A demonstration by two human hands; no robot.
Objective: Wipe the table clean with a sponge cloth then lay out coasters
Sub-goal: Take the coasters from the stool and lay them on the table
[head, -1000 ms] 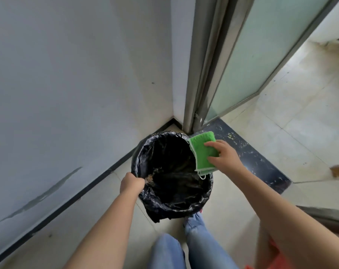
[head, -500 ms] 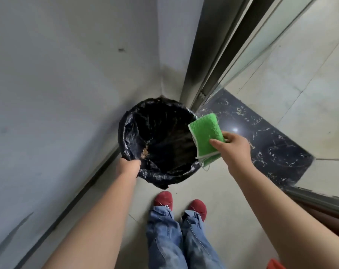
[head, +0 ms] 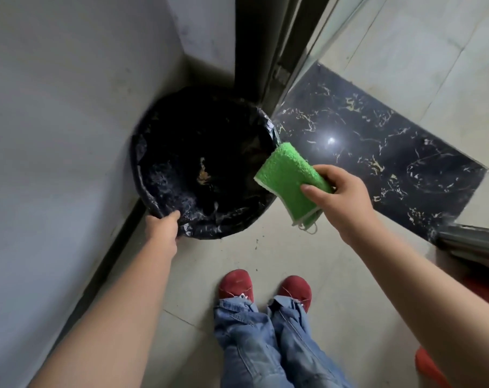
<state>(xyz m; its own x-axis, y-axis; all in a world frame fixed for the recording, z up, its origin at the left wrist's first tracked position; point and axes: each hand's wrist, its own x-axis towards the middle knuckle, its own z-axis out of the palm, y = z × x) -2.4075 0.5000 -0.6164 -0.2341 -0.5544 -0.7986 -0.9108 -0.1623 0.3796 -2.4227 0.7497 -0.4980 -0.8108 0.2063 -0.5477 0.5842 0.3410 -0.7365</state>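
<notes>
The right hand (head: 341, 200) pinches the green sponge cloth (head: 289, 179), which shows no readable label, at 3 o'clock of the black-lined bin (head: 181, 152), whose rim the left hand (head: 165, 228) grips with curled fingers.

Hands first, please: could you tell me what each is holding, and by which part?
The right hand pinches the green sponge cloth at its near end; the left hand grips the bin bag's near rim.

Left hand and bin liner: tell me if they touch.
Touching. The head view shows the left hand gripping the black bin liner at its near rim.
</notes>
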